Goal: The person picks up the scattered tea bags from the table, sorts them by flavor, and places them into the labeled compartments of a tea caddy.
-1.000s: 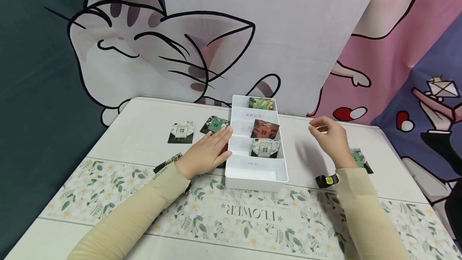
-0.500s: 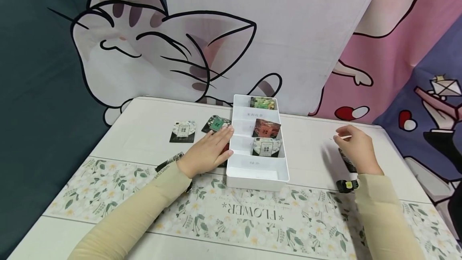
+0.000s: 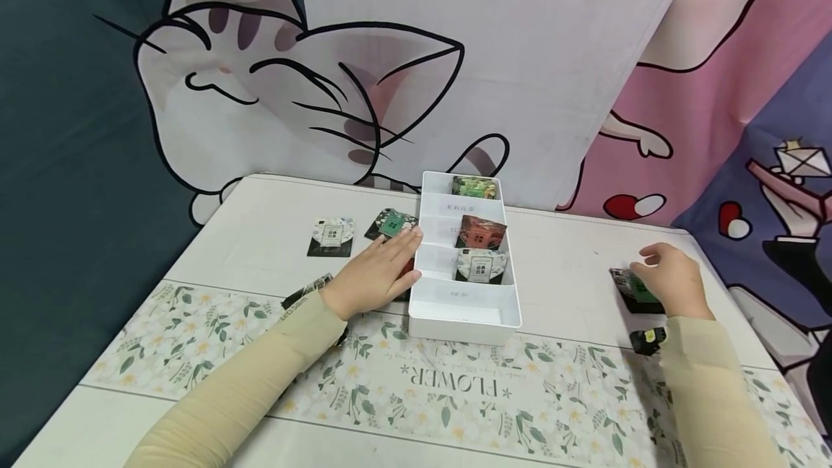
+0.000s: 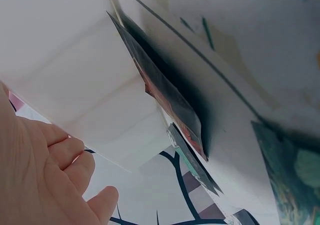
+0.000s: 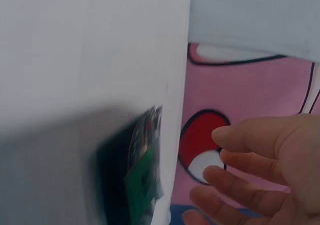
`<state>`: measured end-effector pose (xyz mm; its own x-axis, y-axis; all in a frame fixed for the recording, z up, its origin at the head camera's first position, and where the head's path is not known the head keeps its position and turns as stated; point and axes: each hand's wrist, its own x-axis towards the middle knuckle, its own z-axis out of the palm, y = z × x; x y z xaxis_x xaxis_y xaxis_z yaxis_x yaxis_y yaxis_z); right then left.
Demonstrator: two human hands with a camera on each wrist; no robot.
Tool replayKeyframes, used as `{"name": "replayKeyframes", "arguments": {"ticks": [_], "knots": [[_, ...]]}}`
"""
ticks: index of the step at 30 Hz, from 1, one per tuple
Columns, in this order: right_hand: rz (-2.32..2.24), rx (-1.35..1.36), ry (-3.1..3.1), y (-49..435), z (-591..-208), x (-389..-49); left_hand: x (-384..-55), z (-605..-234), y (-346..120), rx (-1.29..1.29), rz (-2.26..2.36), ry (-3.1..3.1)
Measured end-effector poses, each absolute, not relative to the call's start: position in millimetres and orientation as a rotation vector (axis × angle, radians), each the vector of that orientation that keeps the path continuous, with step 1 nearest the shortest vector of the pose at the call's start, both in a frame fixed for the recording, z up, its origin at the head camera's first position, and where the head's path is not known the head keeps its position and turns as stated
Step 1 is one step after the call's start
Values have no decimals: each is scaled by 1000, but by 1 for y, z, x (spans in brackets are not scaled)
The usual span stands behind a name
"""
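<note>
My left hand (image 3: 377, 273) rests with extended fingers on the left rim of a white divided box (image 3: 464, 331). Upright in its compartments are a yellow-green sachet (image 3: 473, 188), a red sachet (image 3: 481, 233) and a white floral sachet (image 3: 481, 266); the front compartment shows no sachet. Another red sachet (image 4: 167, 100) lies beside the box, mostly hidden by my left hand in the head view. At the right, my right hand (image 3: 672, 280) hovers just over a green-labelled dark sachet (image 3: 633, 293), covering part of it. The right wrist view shows its fingers (image 5: 225, 180) loosely bent, holding nothing.
Left of the box lie a white floral sachet (image 3: 331, 237) and a green-labelled sachet (image 3: 390, 222). A dark sachet (image 3: 305, 291) is partly under my left sleeve. The floral-banded tabletop (image 3: 455, 417) ends at a cartoon-printed cloth (image 3: 552, 92) behind.
My right hand has moved rightward and down from beside the box to above the green-labelled sachet at the right. My left hand has stayed on the box rim.
</note>
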<state>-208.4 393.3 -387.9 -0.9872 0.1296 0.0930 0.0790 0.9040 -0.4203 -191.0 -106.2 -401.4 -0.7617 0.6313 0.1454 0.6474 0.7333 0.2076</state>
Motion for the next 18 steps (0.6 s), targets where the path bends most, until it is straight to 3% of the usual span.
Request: {"name": "replayKeyframes", "arguments": {"ticks": [18], "knots": [[563,-322,-3285,427,-393,-208,-190,-402,-106,-1050,-333,-2855]]}}
